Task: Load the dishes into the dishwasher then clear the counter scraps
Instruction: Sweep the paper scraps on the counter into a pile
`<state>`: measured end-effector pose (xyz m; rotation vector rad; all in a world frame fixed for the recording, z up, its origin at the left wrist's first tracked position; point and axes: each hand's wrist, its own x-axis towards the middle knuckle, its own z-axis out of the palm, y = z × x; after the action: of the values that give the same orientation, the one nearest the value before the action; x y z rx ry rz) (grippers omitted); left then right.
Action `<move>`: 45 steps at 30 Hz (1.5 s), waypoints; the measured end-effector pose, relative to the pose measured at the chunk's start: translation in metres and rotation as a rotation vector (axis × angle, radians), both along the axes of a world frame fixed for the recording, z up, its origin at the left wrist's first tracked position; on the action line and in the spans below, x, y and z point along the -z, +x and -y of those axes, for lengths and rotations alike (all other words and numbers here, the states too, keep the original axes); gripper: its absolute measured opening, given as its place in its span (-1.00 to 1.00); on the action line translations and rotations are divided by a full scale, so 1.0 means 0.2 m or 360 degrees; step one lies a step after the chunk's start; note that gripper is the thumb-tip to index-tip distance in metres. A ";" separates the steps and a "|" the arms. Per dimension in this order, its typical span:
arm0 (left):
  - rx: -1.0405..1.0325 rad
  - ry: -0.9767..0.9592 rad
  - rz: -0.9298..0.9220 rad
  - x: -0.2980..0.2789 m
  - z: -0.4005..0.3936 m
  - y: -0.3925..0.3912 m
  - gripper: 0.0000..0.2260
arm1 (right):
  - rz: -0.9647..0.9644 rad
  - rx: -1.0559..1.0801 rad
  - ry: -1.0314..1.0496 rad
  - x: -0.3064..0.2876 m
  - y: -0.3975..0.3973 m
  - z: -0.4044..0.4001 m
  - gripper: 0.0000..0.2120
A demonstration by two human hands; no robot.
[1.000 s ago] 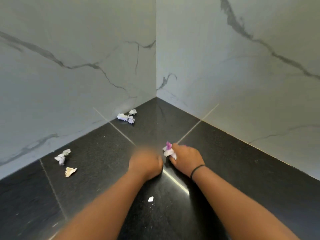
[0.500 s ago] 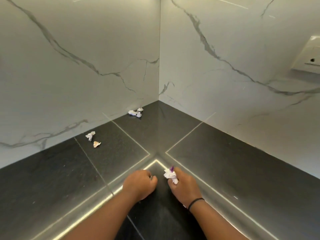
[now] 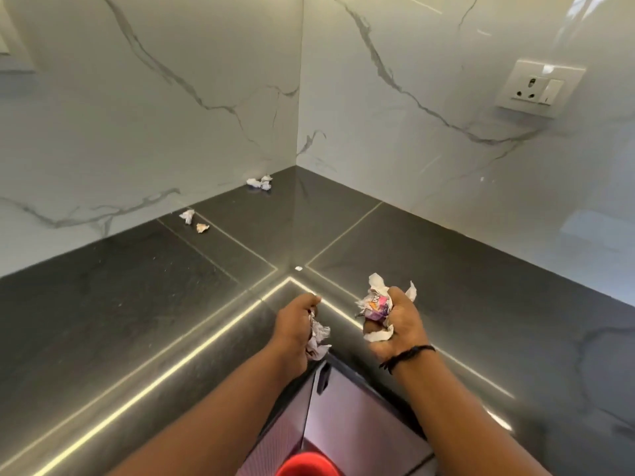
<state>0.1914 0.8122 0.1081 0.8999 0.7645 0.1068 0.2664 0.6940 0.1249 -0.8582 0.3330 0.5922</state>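
Two white marble walls with grey veins meet in a corner; the left wall [image 3: 137, 115] and the right wall [image 3: 429, 97] are both glossy. On the right wall there is a white socket plate [image 3: 539, 87] with round holes and a switch beside them. At the top left edge, part of another pale plate [image 3: 13, 46] shows, cut by the frame. The black bench [image 3: 120, 304] has thin pale seams and bright reflected lines of light. Below its inner corner stands a grey cabinet front [image 3: 350, 413] with a dark handle [image 3: 322, 376]. At the bottom edge there is a red round thing [image 3: 307, 467]; I cannot tell what it is.
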 end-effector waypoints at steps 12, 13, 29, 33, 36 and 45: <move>-0.0085 -0.0772 -0.0157 0.40 0.41 -0.52 -0.65 | -0.0218 -0.0261 -0.0119 0.56 -0.65 0.13 -0.75; -0.0103 -0.0744 -0.0249 0.50 0.44 -0.55 -0.65 | -0.0237 -0.0227 -0.0177 0.68 -0.68 0.16 -0.78; -0.0477 -0.0900 -0.0803 2.20 0.40 -0.43 -0.58 | -0.0921 -0.0046 -0.0622 2.53 -0.56 0.11 -0.75; -0.0469 -0.0875 -0.0787 2.46 0.32 -0.36 -0.43 | -0.0809 -0.0019 -0.0941 2.82 -0.48 0.10 -0.76; -0.0292 -0.0696 -0.0932 2.55 0.29 -0.33 -0.37 | -0.0800 -0.0248 -0.1100 2.99 -0.43 0.12 -0.37; -0.0125 -0.0233 -0.1031 2.39 0.36 -0.44 -0.62 | -0.0279 -0.0614 -0.1691 2.92 -0.42 0.26 -0.51</move>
<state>0.1038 0.7397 -0.3703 0.7647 1.3915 -0.1810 0.1817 0.6413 -0.4590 -1.9252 0.6704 0.8584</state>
